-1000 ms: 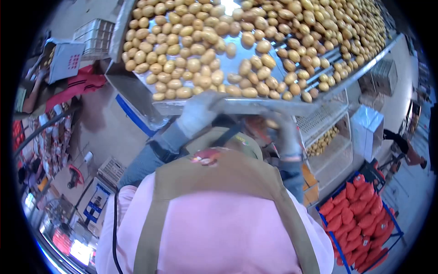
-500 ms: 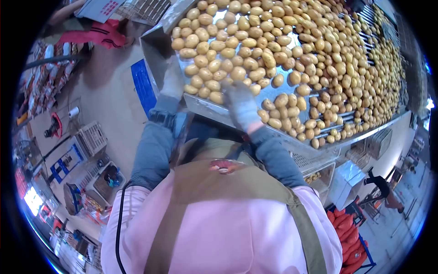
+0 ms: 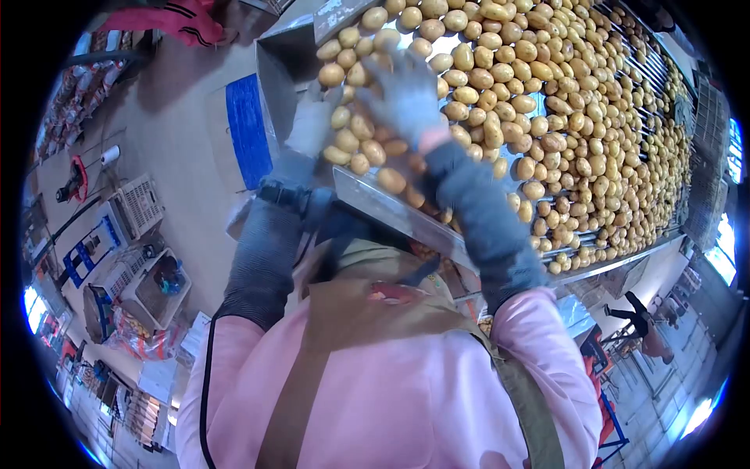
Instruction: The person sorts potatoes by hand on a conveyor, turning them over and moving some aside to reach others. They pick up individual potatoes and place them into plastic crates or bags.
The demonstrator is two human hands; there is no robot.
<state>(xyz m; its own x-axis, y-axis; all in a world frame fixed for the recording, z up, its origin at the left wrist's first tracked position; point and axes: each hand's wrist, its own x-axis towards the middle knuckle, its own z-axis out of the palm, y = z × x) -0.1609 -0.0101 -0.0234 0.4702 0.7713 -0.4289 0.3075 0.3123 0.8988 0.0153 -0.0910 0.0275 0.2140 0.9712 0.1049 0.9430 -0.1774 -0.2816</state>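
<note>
Far left, floor: white crate point(image 3: 144, 205) and, nearer the counter, a blue mat point(image 3: 244, 129); a red garment point(image 3: 180, 19) lies at the top edge.

Left hand point(image 3: 312, 117): gloved, resting at the corner of the counter point(image 3: 375, 199), against the outermost potatoes. Cannot tell whether its fingers are curled or holding anything.

Potatoes point(image 3: 547, 117): a dense yellow-brown layer covering the counter from the near rim to the far right.

Right hand point(image 3: 406, 94): gloved, fingers spread, palm down on the potatoes near the left corner, grasping none. Its grey sleeve crosses the rim and hides several potatoes.

Lower right: another person point(image 3: 637, 309) stands on the floor, well apart.
</note>
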